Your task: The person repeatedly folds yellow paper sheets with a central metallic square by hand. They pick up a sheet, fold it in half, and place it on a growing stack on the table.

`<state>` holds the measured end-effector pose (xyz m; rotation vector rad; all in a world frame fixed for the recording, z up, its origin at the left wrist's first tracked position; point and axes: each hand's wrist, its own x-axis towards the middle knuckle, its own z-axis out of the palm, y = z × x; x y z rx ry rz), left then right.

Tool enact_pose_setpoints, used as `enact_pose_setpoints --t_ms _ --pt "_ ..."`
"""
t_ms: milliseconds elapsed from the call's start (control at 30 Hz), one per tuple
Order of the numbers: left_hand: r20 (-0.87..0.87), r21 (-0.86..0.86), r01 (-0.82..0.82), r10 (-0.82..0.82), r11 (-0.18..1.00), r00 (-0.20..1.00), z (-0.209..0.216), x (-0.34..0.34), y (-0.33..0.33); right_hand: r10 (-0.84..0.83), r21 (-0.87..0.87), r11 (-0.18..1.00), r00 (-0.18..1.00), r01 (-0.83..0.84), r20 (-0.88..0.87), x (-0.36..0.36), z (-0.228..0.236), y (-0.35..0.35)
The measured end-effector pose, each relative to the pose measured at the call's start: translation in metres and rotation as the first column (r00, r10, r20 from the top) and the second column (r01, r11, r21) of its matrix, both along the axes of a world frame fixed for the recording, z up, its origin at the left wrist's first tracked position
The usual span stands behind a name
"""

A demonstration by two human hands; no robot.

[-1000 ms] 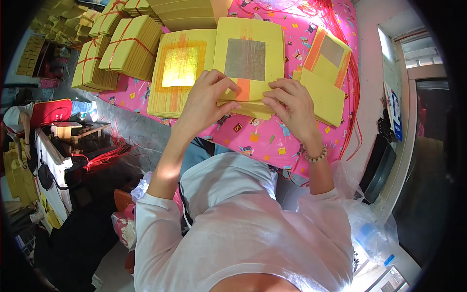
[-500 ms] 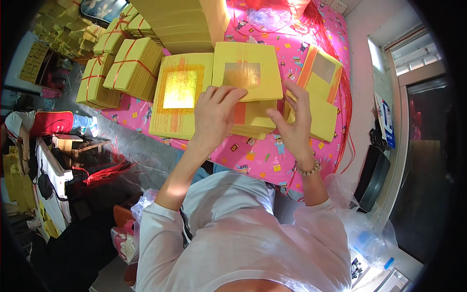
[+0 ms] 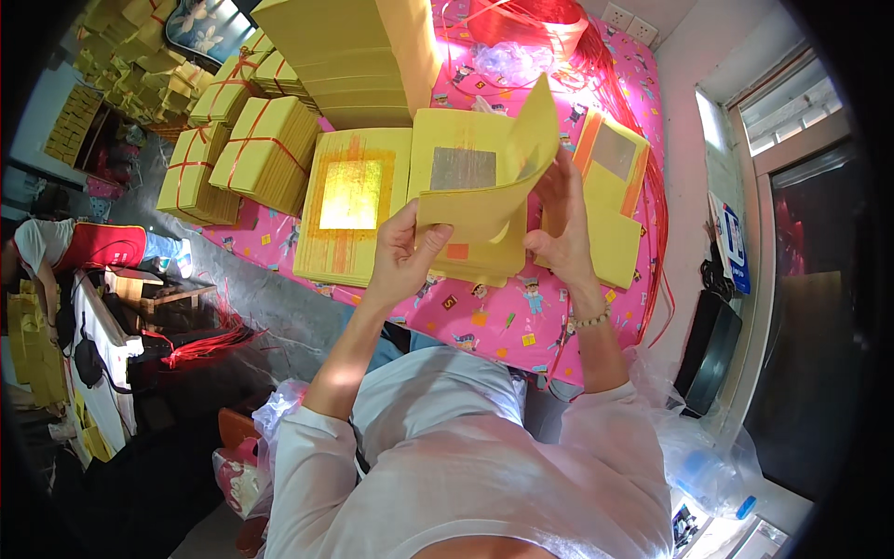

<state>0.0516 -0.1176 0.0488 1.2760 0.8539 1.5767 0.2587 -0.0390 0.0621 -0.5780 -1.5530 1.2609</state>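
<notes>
Yellow joss paper (image 3: 480, 207), a thin bundle, is bent up between my hands with its right side raised and curled. My left hand (image 3: 402, 261) pinches its lower left corner, thumb on the near face. At its right edge, my right hand (image 3: 568, 224) has its fingers stretched up along the paper and the thumb held apart. Behind the bundle lies a joss paper stack with a silver square (image 3: 463, 168). On the left sits a stack with a shiny gold square (image 3: 350, 197). More joss paper, silver-patched with orange bands (image 3: 615, 154), lies to the right.
Bundles tied with red string (image 3: 265, 144) stand at the far left of the pink patterned tablecloth (image 3: 447, 312). Tall yellow stacks (image 3: 345, 65) rise at the back. Red strands (image 3: 652, 177) hang along the right edge, beside a window. Another person (image 3: 88, 244) bends over at the far left.
The flat bundle has been lifted and bent, its right side now standing up. My left hand moved from on top to its lower left corner; my right hand stays by the right edge.
</notes>
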Motion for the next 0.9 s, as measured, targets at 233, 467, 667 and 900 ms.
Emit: enact_pose_setpoints --t_ms 233,467,667,900 --pt "0.020 -0.027 0.185 -0.184 0.982 0.983 -0.007 -0.004 0.001 0.067 -0.074 0.995 0.995 -0.062 0.078 -0.005 0.005 -0.017" --pt "-0.183 -0.026 0.139 -0.141 0.990 0.973 -0.012 -0.005 0.005 0.084 -0.322 0.947 0.970 -0.006 0.228 0.000 0.000 -0.030" --pt "-0.325 0.063 0.128 -0.101 0.990 0.940 -0.020 -0.011 0.008 -0.014 -0.112 0.993 0.957 0.048 0.288 -0.003 0.001 -0.032" --pt "-0.274 -0.077 0.061 -0.080 0.995 0.958 -0.017 -0.004 0.008 0.038 -0.147 0.989 0.966 0.000 0.255 -0.008 0.003 -0.031"
